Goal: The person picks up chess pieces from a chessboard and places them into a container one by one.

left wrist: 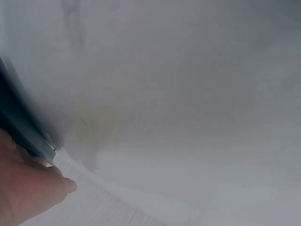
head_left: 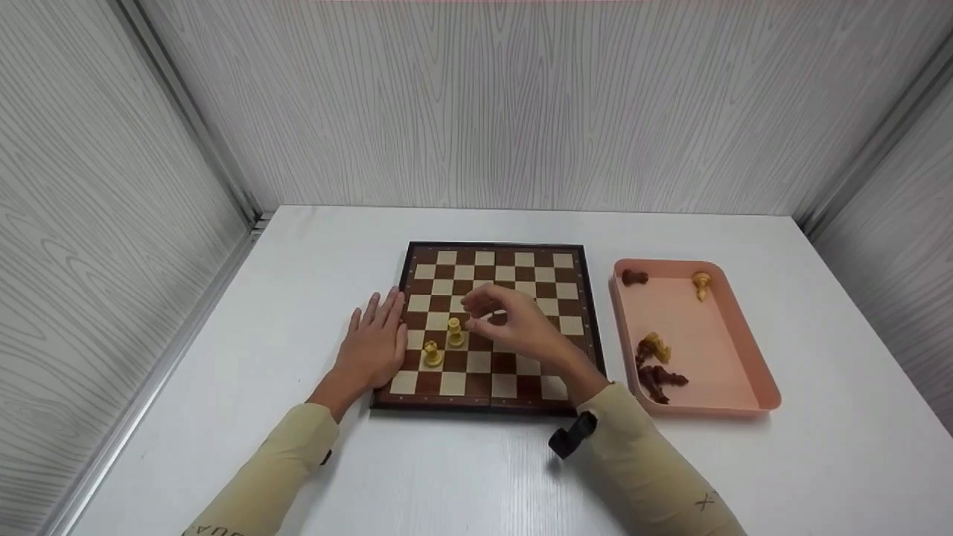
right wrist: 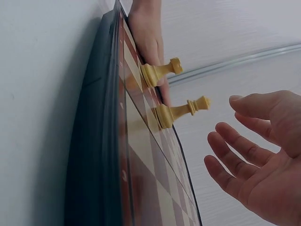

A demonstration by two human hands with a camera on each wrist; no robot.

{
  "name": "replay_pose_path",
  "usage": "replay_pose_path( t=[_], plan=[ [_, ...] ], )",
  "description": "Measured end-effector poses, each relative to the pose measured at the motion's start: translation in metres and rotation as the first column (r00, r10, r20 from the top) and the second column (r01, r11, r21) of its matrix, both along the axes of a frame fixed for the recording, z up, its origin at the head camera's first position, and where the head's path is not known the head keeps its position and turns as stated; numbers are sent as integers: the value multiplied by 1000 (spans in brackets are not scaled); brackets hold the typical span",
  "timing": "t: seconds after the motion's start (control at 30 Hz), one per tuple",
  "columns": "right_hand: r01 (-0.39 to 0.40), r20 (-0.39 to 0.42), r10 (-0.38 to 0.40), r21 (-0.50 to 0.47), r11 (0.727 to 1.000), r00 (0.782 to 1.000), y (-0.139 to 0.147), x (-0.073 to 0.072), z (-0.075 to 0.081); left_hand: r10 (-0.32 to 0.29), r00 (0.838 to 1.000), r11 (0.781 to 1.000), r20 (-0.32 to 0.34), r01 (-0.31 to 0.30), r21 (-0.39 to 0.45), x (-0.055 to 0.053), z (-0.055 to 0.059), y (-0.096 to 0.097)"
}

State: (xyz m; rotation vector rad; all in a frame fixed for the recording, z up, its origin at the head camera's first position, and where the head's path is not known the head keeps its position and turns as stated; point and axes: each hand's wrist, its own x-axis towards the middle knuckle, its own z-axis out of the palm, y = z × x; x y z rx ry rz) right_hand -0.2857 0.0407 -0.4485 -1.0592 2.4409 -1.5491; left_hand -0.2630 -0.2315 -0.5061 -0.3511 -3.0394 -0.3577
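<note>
A yellow queen [head_left: 456,333] stands upright on the chessboard [head_left: 505,362]. Closer to the board's front left stands a yellow rook [head_left: 432,354], also upright. My right hand [head_left: 517,324] hovers over the board just right of the queen. In the right wrist view its spread, slightly bent fingers [right wrist: 230,155] are apart from the queen [right wrist: 181,112] and hold nothing. My left hand [head_left: 372,346] lies flat along the board's left edge, its fingers straight. The left wrist view catches only part of that hand [left wrist: 30,193] against the dark board side [left wrist: 21,120].
Right of the board sits a pink tray [head_left: 744,335]. Inside lie several dark red and yellow chess pieces, among them a dark one [head_left: 634,277] at its back left and a yellow one [head_left: 701,285] at its back right. Pale wood-grain panels [head_left: 521,104] enclose the white table [head_left: 335,246].
</note>
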Motion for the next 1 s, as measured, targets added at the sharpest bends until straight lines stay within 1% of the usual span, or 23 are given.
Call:
replay_pose_path(
  t=[0.13,0.27,0.37,0.5,0.67,0.8,1.0],
  plan=[
    [13,22,-14,38,999,1000,-8,1,-2,-7,1000,1000,-3,7,-5,-1,2,1],
    [19,25,-20,39,999,999,-14,0,-8,-14,1000,1000,-7,14,-4,-1,2,2],
    [23,18,-24,40,999,1000,-19,0,-11,-8,1000,1000,-9,8,-3,-1,1,1],
    [42,31,-44,63,997,999,-24,1,-13,-1,1000,1000,-15,1,1,0,-1,0],
    [60,37,-63,86,994,997,-28,3,-14,6,1000,1000,-2,-6,-4,0,-1,0],
    [66,35,-69,82,994,997,-30,4,-14,8,1000,1000,6,-8,0,0,0,0],
    [98,71,-103,66,993,992,-30,5,-17,-1,1000,1000,3,1,0,0,1,1]
  ],
)
